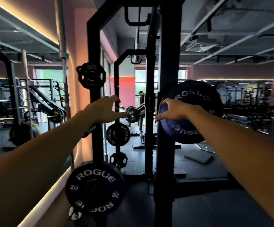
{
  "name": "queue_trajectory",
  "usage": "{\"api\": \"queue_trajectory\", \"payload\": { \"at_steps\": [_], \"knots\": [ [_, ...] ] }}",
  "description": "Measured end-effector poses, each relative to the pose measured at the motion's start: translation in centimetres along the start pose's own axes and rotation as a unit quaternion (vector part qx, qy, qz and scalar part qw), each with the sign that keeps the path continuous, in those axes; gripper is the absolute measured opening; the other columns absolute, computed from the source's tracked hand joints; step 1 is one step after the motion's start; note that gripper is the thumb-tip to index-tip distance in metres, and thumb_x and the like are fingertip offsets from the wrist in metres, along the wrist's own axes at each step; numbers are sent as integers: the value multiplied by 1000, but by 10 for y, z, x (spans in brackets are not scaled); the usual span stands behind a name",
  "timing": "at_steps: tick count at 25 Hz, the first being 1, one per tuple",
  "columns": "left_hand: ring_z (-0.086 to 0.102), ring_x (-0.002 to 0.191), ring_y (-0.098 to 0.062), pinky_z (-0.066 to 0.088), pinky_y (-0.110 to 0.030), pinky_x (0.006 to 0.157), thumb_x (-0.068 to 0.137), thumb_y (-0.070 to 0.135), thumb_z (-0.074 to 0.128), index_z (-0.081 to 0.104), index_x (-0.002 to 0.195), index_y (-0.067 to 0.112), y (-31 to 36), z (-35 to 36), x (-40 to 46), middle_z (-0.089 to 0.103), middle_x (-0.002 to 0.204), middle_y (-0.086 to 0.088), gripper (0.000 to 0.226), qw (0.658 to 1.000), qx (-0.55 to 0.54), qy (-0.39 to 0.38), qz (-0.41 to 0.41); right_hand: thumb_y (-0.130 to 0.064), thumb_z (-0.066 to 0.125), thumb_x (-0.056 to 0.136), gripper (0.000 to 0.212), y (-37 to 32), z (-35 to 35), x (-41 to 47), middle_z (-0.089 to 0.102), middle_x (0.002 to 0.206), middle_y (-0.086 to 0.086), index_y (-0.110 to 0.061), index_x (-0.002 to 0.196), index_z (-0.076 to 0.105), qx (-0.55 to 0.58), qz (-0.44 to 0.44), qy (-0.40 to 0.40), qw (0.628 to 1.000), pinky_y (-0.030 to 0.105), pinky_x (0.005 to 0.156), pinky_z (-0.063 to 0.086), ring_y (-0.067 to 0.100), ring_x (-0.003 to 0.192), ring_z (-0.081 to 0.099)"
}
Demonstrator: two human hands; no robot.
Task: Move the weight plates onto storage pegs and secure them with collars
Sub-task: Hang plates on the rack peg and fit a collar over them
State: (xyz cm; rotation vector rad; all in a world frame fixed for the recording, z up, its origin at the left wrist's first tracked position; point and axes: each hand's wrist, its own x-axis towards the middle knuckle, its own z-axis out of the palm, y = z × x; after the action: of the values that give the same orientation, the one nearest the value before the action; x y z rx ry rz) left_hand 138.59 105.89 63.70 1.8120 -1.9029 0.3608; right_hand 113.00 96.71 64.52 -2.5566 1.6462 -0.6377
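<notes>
black rack, black white-lettered plates, a bluish-purple plate, pink walls.

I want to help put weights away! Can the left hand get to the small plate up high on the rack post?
Probably yes. The left hand is open beside the same rack post, a bit below the small plate. Nothing sits between them, so lifting the arm should reach it.
</notes>
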Motion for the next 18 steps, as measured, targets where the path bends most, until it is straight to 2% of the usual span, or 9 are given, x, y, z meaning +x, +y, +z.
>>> {"api": "queue_trajectory", "payload": {
  "at_steps": [5, 7, 10, 14, 18],
  "knots": [
    [55, 113, -28, 45, -41, 97, 75, 70, 60, 42, 134, 28, 80, 23, 32, 52, 130, -9, 74, 999, -6, -6, 36, -69, 68, 63, 100, 82, -33, -29, 42, 147, 5, -20, 144, 34, -27, 52, 20, 998, 44, 108, 38, 28, 130, 46],
    [55, 112, -29, 45, -43, 97, 72, 74, 61, 43, 134, 28, 118, 37, 49, 52, 130, -10, 79, 999, -22, -10, 48, -66, 69, 67, 97, 121, -46, -34, 40, 148, 6, -19, 144, 33, -26, 72, 25, 997, 43, 108, 38, 28, 131, 45],
    [55, 114, -29, 45, -47, 98, 73, 71, 63, 44, 131, 29, 171, 64, 73, 52, 130, -8, 74, 997, -46, -16, 54, -59, 70, 74, 91, 183, -65, -36, 39, 148, 9, -16, 144, 33, -19, 85, 21, 996, 42, 106, 39, 29, 131, 44],
    [55, 107, -27, 47, -45, 94, 77, 64, 65, 42, 135, 24, 226, 95, 107, 54, 124, -7, 74, 998, -51, -6, 31, -54, 72, 75, 89, 263, -88, -31, 42, 146, 11, -13, 144, 32, 0, 83, 22, 996, 42, 106, 40, 29, 128, 46],
    [57, 103, -26, 48, -43, 92, 75, 67, 64, 40, 137, 23, 250, 125, 129, 53, 124, -8, 80, 999, -41, -12, -8, -50, 71, 79, 86, 332, -95, -24, 42, 146, 10, -11, 144, 32, 12, 79, 13, 997, 35, 103, 39, 28, 128, 46]
  ]
}}
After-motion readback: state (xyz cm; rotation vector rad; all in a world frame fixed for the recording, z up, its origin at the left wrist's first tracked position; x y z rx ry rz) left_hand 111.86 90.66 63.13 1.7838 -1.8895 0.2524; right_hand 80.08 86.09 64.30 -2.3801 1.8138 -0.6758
